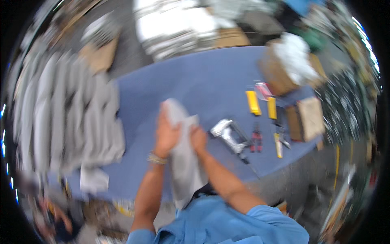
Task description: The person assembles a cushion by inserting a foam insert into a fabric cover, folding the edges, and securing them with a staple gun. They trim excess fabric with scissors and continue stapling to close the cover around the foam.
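Between my two hands, a long light-grey piece, seemingly padded and fabric-covered (182, 154), stands on edge and reaches back toward my body. My left hand (166, 132), with a watch or bracelet at the wrist, grips its left side near the far end. On the other side my right hand (198, 139) is closed around the edge, its fingertips partly hidden. Motion blurs both hands. To the right of them lies a silver staple gun (230, 136) on the blue-covered table (203, 77).
Stacked grey pads (69, 114) fill the table's left end, with a white sheet (94, 179) near them. At right lie red-handled pliers (256, 140), yellow-handled tools (253, 103), a yellow knife (278, 145) and cardboard boxes (310, 118). White stacks (174, 28) stand beyond the far edge.
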The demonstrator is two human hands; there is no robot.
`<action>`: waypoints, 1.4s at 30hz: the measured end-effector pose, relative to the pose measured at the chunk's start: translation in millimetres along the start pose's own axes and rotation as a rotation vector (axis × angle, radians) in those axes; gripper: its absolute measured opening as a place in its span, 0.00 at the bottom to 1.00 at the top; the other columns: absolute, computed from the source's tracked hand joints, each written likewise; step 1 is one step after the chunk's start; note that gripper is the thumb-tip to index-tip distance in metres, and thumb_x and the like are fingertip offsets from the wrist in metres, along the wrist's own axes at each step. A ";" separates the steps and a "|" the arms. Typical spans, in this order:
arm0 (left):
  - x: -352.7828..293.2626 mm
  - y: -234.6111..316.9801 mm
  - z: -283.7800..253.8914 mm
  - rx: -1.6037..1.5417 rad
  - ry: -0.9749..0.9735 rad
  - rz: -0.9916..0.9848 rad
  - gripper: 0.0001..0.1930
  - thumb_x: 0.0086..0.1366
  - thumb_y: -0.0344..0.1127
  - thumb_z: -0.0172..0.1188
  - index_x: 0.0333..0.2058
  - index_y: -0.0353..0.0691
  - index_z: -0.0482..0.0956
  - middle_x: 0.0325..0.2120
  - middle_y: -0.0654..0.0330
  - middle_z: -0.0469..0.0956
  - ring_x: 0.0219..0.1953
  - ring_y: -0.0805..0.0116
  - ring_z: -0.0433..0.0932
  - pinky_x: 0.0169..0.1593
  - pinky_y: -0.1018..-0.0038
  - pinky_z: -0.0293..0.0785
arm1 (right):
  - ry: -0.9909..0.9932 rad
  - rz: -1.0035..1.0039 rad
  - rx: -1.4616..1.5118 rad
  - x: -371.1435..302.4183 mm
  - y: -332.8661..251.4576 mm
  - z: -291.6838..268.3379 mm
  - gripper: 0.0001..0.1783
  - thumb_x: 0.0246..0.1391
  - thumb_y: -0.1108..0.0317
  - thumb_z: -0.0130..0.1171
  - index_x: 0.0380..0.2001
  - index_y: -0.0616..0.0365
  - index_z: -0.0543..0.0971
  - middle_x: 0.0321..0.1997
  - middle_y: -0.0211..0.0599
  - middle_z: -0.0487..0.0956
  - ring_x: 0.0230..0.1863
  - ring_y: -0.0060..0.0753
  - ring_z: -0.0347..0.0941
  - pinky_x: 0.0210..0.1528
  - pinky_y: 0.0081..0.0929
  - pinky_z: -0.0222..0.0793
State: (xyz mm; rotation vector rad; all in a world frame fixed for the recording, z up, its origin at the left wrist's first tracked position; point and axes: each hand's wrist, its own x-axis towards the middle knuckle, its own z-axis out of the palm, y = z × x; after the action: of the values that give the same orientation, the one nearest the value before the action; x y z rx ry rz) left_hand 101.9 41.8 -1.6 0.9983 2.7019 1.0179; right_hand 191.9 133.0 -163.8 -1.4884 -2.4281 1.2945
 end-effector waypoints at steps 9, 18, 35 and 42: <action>-1.3 1.8 -20.9 -0.227 -0.085 -0.014 0.46 0.64 0.26 0.59 0.76 0.32 0.43 0.76 0.38 0.49 0.78 0.45 0.46 0.79 0.58 0.42 | -0.071 0.083 0.210 -14.8 -20.7 -28.8 0.29 0.71 0.45 0.45 0.51 0.62 0.77 0.48 0.67 0.82 0.53 0.70 0.78 0.58 0.63 0.71; -304.7 -0.8 -70.0 -0.104 -0.112 -0.673 0.46 0.68 0.56 0.65 0.70 0.25 0.60 0.71 0.32 0.59 0.73 0.37 0.57 0.76 0.52 0.51 | -0.357 -0.169 0.339 -79.6 63.1 -21.6 0.40 0.66 0.34 0.52 0.54 0.65 0.79 0.49 0.58 0.84 0.54 0.57 0.80 0.56 0.47 0.73; -317.1 -34.8 -44.0 -1.133 0.493 -0.942 0.28 0.74 0.51 0.60 0.60 0.33 0.76 0.52 0.53 0.82 0.52 0.65 0.81 0.56 0.69 0.77 | -0.711 -0.515 0.370 -188.6 -61.2 -141.8 0.24 0.68 0.54 0.62 0.20 0.57 0.76 0.20 0.18 0.70 0.24 0.13 0.63 0.24 0.25 0.58; -361.7 -46.0 -2.5 -1.753 0.696 -1.052 0.24 0.78 0.47 0.53 0.63 0.36 0.73 0.57 0.51 0.80 0.57 0.60 0.80 0.61 0.65 0.77 | -0.883 -0.886 -0.068 -222.9 -146.1 -90.3 0.30 0.65 0.52 0.62 0.18 0.67 0.70 0.15 0.38 0.65 0.21 0.28 0.59 0.25 0.37 0.57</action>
State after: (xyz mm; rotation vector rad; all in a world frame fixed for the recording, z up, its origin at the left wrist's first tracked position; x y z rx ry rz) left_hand 359.2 -204.6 -79.0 -1.0112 0.9530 2.4868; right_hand 243.3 -5.3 75.8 0.3746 -2.9518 1.7678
